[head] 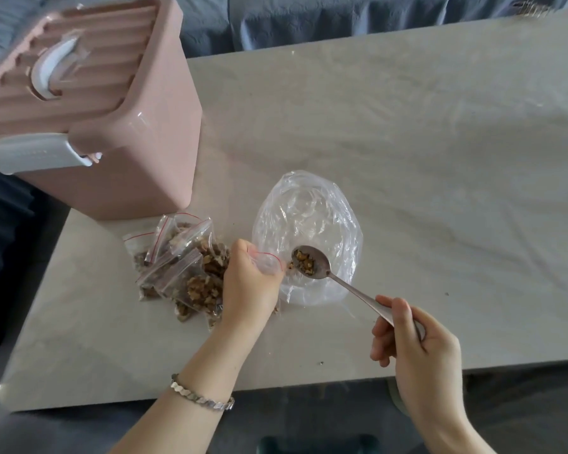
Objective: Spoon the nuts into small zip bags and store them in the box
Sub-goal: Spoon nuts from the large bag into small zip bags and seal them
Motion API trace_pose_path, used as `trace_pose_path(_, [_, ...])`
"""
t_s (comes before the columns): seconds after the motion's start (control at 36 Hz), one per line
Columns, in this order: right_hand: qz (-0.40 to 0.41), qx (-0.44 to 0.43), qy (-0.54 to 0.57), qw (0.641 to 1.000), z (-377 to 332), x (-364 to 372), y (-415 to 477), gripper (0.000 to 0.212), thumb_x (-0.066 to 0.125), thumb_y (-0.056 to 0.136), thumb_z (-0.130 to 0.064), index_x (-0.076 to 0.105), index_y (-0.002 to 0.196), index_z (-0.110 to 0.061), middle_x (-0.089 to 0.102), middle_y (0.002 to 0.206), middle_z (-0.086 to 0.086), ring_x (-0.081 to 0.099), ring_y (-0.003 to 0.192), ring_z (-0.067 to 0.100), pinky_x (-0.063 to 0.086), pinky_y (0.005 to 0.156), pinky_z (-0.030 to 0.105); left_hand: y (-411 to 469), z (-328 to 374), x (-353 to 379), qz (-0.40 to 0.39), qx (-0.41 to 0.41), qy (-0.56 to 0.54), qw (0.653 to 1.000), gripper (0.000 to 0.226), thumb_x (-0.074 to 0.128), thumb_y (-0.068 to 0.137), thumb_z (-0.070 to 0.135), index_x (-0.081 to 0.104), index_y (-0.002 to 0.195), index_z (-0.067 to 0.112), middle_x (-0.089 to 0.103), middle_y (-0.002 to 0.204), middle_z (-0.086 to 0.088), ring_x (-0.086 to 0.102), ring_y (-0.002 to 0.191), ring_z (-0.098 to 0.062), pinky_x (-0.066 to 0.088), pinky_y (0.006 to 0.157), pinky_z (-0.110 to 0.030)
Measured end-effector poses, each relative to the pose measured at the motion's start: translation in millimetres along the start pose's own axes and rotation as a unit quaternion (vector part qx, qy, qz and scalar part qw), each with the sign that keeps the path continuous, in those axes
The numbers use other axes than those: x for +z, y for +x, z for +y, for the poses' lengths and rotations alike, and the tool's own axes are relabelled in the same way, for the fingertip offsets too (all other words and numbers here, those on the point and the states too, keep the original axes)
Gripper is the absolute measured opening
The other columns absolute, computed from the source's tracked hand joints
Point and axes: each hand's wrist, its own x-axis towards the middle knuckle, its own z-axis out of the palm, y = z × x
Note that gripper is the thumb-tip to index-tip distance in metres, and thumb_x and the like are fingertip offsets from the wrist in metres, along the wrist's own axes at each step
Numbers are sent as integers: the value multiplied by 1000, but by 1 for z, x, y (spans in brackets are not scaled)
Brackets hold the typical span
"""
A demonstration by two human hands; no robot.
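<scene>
- Left hand: fingers curled tight round a small zip bag, red-striped mouth facing right toward the spoon.
- Right hand: thumb and fingers pinch the spoon at its handle end. The bowl carries nuts and sits just beside the bag mouth, over the large clear bag.
- Filled zip bags lie heaped left of the left hand, touching it.
- Pink box, lid on, stands far left by the table's left edge, just beyond the heap.
- Table: near edge runs under both wrists; tabletop shows wide right and far of the large bag.
</scene>
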Motion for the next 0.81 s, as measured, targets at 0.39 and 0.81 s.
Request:
trace_pose_path(0.39, [12,1,-31,999,7,2,-5,26,42,96,-16,66,85,-15,59,58,-1,49,40,9,41,41,18,-10,13,4,6,39,-82,996,37,70,81,13,34,79,19,40,71,13,46,67,9,33,65,-2])
trace_pose_path(0.81, [21,62,52,997,12,8,-6,26,42,96,-14,66,88,-8,59,53,0,51,40,11,41,39,19,-5,5,12,-31,-37,-29,998,48,77,73,35,43,97,10,45,81,8,49,79,-11,36,60,-16])
